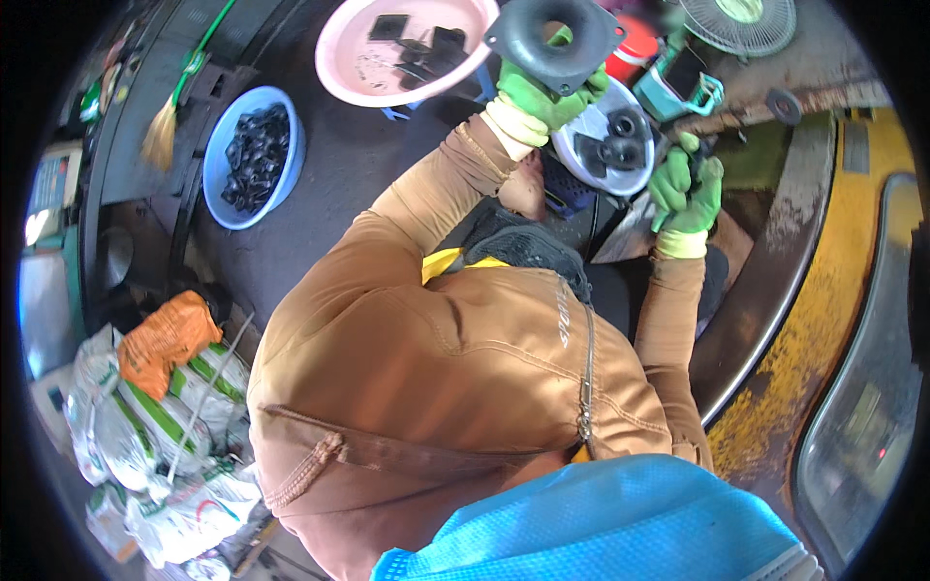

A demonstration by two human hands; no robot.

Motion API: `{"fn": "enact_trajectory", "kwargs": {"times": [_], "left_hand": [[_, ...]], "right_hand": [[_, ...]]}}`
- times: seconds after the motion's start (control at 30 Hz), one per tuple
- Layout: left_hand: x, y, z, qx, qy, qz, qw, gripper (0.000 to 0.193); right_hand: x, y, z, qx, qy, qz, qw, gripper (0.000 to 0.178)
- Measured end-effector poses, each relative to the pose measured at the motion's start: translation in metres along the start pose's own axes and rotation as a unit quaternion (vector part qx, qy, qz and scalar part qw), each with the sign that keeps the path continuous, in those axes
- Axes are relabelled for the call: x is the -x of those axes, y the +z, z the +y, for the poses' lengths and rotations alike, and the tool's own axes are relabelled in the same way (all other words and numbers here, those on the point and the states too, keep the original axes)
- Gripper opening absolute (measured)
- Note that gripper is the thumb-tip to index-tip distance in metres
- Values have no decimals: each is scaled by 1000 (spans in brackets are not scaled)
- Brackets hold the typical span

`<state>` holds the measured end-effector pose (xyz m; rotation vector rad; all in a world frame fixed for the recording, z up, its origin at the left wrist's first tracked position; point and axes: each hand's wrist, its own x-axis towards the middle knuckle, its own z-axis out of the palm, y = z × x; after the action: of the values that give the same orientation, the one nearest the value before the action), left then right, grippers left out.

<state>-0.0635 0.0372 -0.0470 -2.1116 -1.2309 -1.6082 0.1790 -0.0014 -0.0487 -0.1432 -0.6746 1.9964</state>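
My left hand (542,102), in a green glove with a pale yellow cuff, grips a black moulded flange (518,37) with a squarish plate, corner holes and a round central opening. It is raised in front of the white basin (578,165), which holds several black rounded parts (620,145). To the right, my gloved right hand (686,194) is closed, its fingers curled. Something small and dark shows between those fingers, too hidden to name. A pink basin (334,73) with flat black pieces (426,58) stands left of my left hand.
A blue tub (212,184) full of black parts stands on the floor at left, near a broom (163,131). Plastic sacks (184,407) lie lower left. A yellow machine (823,281) borders my right side. A teal basket (668,92) and a fan (741,21) are at the back.
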Motion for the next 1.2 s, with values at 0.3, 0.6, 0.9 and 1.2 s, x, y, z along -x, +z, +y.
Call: {"fn": "enact_trajectory", "kwargs": {"times": [0.3, 0.6, 0.9, 1.2], "left_hand": [[59, -66, -91, 220, -211, 35, 952, 20], [302, -238, -141, -278, -635, -240, 679, 46], [276, -376, -290, -629, -413, -383, 535, 24], [200, -238, -300, 402, -527, 285, 692, 37]], "right_hand": [[-14, -35, 38, 846, 88, 183, 493, 58], [-2, -72, 42, 784, 159, 196, 567, 40], [-9, -75, 47, 708, 249, 280, 599, 39], [-12, -53, 50, 621, 137, 287, 717, 35]]}}
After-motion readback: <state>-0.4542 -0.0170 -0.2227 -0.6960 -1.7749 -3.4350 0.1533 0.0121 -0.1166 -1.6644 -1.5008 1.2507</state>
